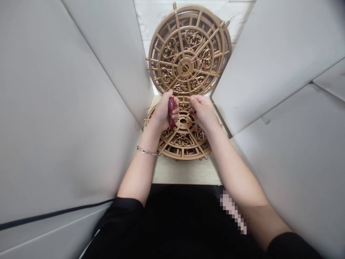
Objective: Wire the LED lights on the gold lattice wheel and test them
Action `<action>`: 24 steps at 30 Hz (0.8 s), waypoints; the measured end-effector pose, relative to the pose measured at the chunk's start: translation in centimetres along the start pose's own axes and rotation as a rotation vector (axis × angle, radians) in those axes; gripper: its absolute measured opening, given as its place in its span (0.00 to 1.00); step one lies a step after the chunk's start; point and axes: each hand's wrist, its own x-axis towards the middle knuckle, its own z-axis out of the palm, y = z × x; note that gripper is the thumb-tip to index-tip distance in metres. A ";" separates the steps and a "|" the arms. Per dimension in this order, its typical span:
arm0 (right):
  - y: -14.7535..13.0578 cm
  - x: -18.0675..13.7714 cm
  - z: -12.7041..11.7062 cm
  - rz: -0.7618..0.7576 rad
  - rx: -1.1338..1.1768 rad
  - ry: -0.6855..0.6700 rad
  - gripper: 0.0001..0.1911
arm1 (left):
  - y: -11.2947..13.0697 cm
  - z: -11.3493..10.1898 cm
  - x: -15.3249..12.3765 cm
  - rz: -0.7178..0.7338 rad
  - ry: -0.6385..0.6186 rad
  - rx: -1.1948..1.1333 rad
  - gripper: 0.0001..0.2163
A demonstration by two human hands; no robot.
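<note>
My left hand (167,109) is wrapped round a red lighter (171,112) with printed markings, held upright with the thumb at its top. To its right, my right hand (201,109) has thumb and index finger pinched together on a thin wire (214,104), whose yellowish end sticks out beside the knuckles. Both hands are over a gold round openwork frame (183,140) with scrollwork, lying flat. Behind it, several similar gold frames (185,46) lean upright in a stack, with thin yellow, red and white wires hanging at the hub.
The lower frame lies on a pale wooden surface (185,174). Tall light-grey panels stand close on the left (67,108) and right (269,64), making a narrow space. A white brick-patterned wall (151,18) is at the back.
</note>
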 end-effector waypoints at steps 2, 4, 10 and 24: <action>-0.2 -0.1 0.1 0.002 0.023 -0.011 0.14 | -0.2 0.0 0.1 -0.022 0.005 0.002 0.21; -0.4 -0.2 0.2 0.020 0.057 -0.016 0.12 | -0.5 0.0 0.3 -0.031 0.016 0.005 0.20; -0.3 -0.2 -0.1 0.023 0.078 -0.082 0.12 | -1.0 0.2 0.2 -0.102 0.014 0.038 0.18; -1.0 -0.6 0.1 -0.051 0.015 -0.152 0.06 | -1.0 0.5 0.0 -0.125 -0.025 0.087 0.19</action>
